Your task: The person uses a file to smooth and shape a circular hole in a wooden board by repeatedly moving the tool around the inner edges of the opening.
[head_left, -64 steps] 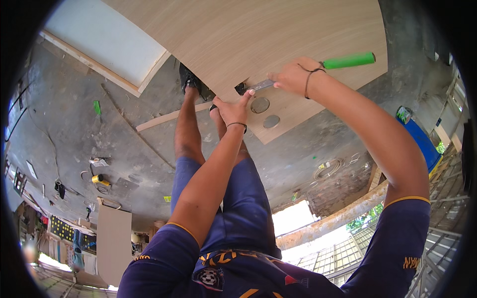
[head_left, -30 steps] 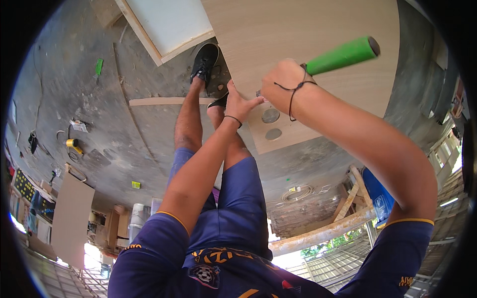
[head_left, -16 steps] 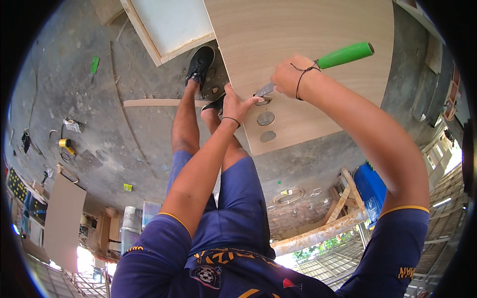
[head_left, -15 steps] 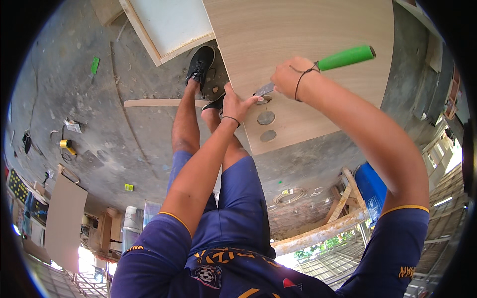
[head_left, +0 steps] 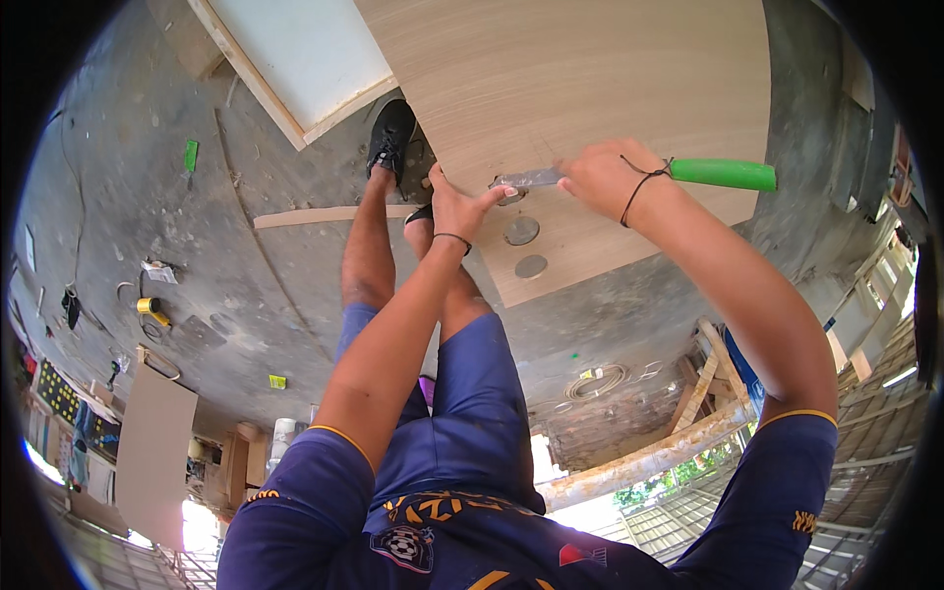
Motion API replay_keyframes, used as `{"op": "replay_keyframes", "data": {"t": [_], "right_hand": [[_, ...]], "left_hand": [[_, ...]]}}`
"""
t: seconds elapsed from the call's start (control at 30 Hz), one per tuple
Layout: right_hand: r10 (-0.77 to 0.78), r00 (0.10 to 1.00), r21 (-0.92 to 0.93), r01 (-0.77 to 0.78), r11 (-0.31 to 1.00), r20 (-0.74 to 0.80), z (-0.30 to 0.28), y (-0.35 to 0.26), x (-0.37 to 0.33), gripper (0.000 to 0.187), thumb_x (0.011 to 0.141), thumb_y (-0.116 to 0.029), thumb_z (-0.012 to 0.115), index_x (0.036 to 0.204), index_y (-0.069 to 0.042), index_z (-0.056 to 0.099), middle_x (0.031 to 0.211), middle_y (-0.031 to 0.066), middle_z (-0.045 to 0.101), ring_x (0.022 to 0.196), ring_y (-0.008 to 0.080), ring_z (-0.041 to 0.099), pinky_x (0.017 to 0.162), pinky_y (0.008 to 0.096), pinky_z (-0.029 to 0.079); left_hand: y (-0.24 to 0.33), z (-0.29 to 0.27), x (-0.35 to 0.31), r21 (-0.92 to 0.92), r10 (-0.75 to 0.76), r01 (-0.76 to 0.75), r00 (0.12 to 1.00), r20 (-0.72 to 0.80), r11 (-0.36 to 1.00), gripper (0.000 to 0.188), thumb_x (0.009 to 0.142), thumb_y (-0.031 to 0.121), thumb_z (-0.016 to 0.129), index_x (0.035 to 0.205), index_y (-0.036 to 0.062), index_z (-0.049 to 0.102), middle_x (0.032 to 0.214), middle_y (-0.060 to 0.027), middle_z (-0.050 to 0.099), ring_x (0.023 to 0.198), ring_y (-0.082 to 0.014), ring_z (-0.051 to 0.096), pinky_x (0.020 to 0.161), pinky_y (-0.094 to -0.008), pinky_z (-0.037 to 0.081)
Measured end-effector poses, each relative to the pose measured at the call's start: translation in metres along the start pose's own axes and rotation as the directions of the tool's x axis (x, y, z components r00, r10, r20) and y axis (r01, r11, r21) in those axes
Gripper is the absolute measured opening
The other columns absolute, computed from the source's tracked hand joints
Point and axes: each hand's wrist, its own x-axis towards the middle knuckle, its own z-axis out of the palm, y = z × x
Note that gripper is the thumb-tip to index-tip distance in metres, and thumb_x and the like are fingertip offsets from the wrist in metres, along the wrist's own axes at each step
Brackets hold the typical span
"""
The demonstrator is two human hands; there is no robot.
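My right hand (head_left: 612,175) is closed around the grey metal blade of a flat tool with a green handle (head_left: 723,174); the handle sticks out behind my wrist. The blade's tip lies at a round hole (head_left: 511,199) near the edge of a pale wood-grain panel (head_left: 600,88). Two more grey-looking round holes, a middle one (head_left: 521,230) and a nearer one (head_left: 531,266), line up beside it. At the panel's left edge my left hand (head_left: 457,211) grips, thumb on top touching the blade tip. Its other fingers are partly hidden at the edge.
A framed white panel (head_left: 295,49) lies at the far left. On the concrete floor are a thin wooden strip (head_left: 315,216), a yellow tool (head_left: 152,309) and a coil of cable (head_left: 597,382). My shoe (head_left: 391,138) stands beside the panel.
My right hand has drawn back to the right with the tool, and its green handle has swung lower, so more blade shows. My left hand stays at the panel's edge.
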Motion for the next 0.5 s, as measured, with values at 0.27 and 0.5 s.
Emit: {"op": "replay_keyframes", "data": {"t": [0.27,0.5], "right_hand": [[0.022,0.999,0.071,-0.024,0.997,0.029,0.027,0.014,0.015,0.032,0.100,-0.037,0.045,0.120,-0.017,0.062,0.092,0.0127,0.070,0.091,0.0297,0.068,0.075,0.0434,0.054],[0.200,0.976,0.189,-0.181,0.965,-0.090,0.045,-0.027,-0.021,0.030,0.101,-0.033,0.046,0.119,-0.013,0.059,0.081,0.0141,0.069,0.080,0.0307,0.070,0.068,0.0434,0.055]], "left_hand": [[-0.005,0.006,0.006,0.086,-0.023,0.030,0.997,-0.072,0.996,0.101,0.057,0.027,0.094,0.129,-0.0063,0.032,0.117,-0.0238,0.060,0.109,-0.0321,0.063,0.093,-0.0359,0.050],[0.002,-0.006,0.002,0.104,0.022,-0.026,0.999,0.035,0.994,0.109,0.057,0.027,0.095,0.134,-0.0094,0.027,0.125,-0.0254,0.055,0.118,-0.0319,0.056,0.101,-0.0356,0.044]]}}
